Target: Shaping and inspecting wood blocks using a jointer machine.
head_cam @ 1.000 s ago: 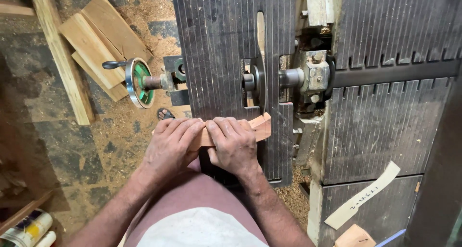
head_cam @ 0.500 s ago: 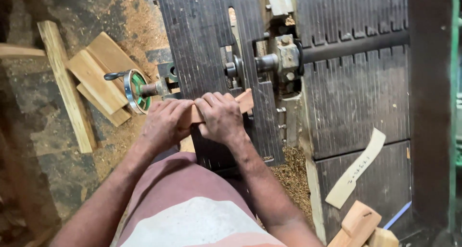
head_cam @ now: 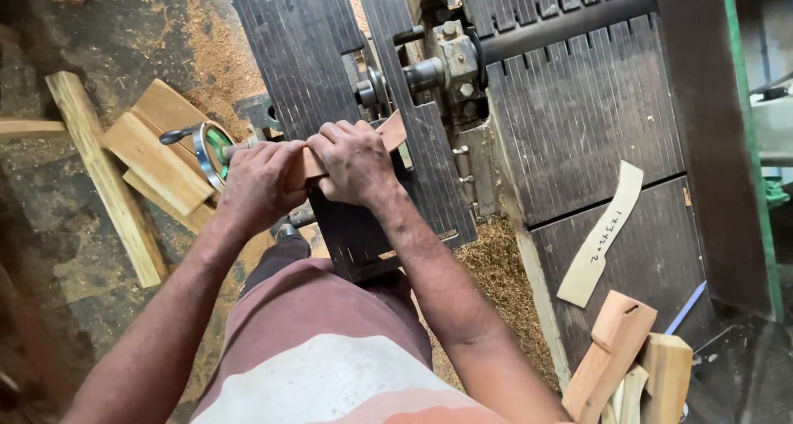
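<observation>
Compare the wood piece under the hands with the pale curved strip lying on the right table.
The wood piece is reddish-brown; the curved strip is pale cream. The wood piece is pressed down by the left hand and right hand beside the spindle; the strip lies loose, untouched. Both rest on ribbed dark metal table.

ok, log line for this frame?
left hand: on wood piece | right hand: on wood piece | piece: on ribbed machine table
</observation>
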